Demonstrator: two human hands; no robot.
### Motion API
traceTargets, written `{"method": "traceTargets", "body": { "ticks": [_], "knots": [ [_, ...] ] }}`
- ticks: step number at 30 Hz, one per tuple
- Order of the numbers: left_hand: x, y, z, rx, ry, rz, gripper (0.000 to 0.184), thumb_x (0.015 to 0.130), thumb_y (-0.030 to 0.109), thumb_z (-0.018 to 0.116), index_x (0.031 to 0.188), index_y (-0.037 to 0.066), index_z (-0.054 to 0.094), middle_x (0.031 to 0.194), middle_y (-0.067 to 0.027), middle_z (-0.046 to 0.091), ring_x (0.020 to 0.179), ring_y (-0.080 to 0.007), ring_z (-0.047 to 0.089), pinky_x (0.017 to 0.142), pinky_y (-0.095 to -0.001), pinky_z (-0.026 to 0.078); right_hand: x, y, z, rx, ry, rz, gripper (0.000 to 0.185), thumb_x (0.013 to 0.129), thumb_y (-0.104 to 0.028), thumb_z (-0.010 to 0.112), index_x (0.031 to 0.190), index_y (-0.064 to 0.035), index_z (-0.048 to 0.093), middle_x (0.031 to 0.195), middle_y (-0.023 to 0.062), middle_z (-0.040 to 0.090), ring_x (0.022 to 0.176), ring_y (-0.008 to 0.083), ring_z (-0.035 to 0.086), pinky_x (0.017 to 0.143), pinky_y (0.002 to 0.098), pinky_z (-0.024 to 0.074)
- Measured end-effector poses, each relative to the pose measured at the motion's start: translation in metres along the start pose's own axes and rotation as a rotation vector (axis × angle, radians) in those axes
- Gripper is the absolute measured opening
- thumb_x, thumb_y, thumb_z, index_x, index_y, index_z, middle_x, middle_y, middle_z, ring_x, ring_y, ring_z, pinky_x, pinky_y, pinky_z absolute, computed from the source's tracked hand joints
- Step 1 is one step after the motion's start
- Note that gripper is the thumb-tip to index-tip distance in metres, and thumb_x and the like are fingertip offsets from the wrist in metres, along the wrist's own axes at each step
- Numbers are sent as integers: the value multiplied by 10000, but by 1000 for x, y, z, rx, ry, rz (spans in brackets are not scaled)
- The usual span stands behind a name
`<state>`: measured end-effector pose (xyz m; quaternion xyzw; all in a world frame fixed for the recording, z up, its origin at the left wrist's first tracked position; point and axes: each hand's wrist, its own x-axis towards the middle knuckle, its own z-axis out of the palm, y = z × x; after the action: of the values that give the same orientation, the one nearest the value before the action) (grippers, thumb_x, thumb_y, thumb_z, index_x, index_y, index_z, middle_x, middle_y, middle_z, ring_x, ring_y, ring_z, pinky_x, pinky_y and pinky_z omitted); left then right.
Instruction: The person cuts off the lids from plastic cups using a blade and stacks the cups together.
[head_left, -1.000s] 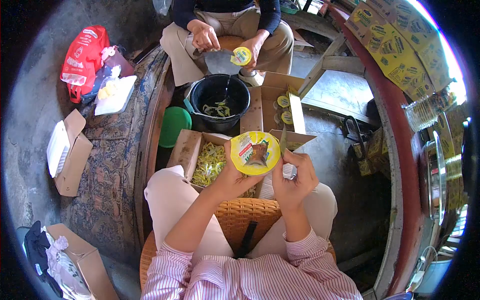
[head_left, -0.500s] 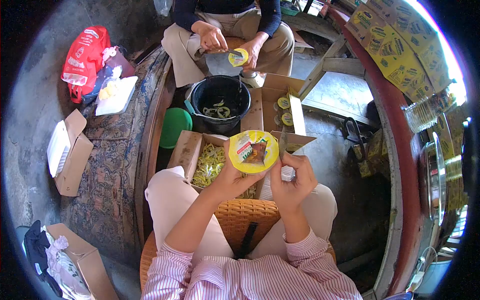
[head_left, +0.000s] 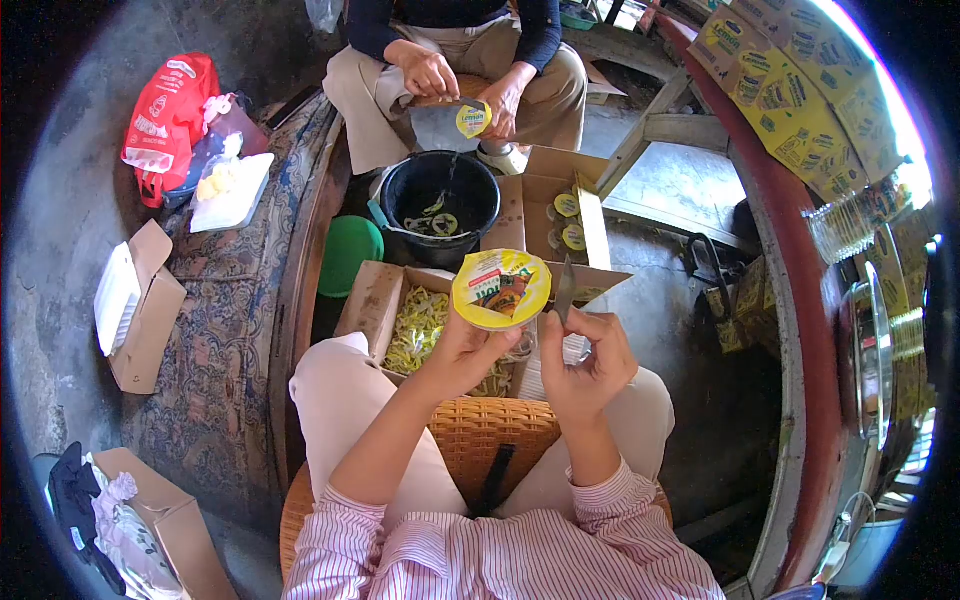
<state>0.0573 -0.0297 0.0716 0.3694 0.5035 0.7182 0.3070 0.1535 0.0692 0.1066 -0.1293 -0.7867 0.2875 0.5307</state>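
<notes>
My left hand (head_left: 468, 352) is curled under a round, yellow-lidded cup (head_left: 500, 288), my side of the black plastic bucket (head_left: 448, 251). Right hand (head_left: 588, 368) pinches a thin grey metal blade (head_left: 566, 288), nearer me and right of that bucket.

In my left fingers (head_left: 493, 347), the yellow-lidded cup (head_left: 502, 290) has risen a little, drawn leftward and turned, so its printed picture sits at a new angle. The knife (head_left: 565, 291) in my right fingers (head_left: 598, 332) shows me more of its flat. Opposite, the co-worker's yellow-labelled cup (head_left: 474, 119) has dipped slightly toward the black bucket (head_left: 483, 183).
</notes>
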Motion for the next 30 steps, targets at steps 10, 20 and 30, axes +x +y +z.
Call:
{"method": "traceTargets", "body": {
  "ticks": [10, 20, 30],
  "knots": [
    [1, -11, -2, 169, 7, 93, 588, 812, 71, 585, 1270, 5, 222, 1218, -113, 374, 1114, -173, 418, 952, -306, 321, -2, 2, 5, -47, 13, -58, 185, 641, 78, 661, 802, 21, 592, 746, 147, 617, 639, 240, 617, 574, 282, 495],
    [1, -12, -3, 234, -38, 97, 631, 793, 101, 616, 1261, -20, 211, 1184, -133, 385, 1105, -206, 417, 957, -329, 310, 3, 3, 1, -77, 4, -70, 196, 649, 83, 662, 826, 26, 601, 741, 140, 610, 617, 220, 608, 548, 270, 482],
    [-1, -21, -9, 279, -70, 56, 701, 789, 93, 612, 1295, -16, 139, 1230, -139, 355, 1144, -202, 378, 984, -333, 282, 7, 8, -2, -48, -13, -57, 195, 649, 84, 661, 821, 18, 598, 726, 136, 608, 615, 221, 610, 551, 268, 484]
  ]
}}
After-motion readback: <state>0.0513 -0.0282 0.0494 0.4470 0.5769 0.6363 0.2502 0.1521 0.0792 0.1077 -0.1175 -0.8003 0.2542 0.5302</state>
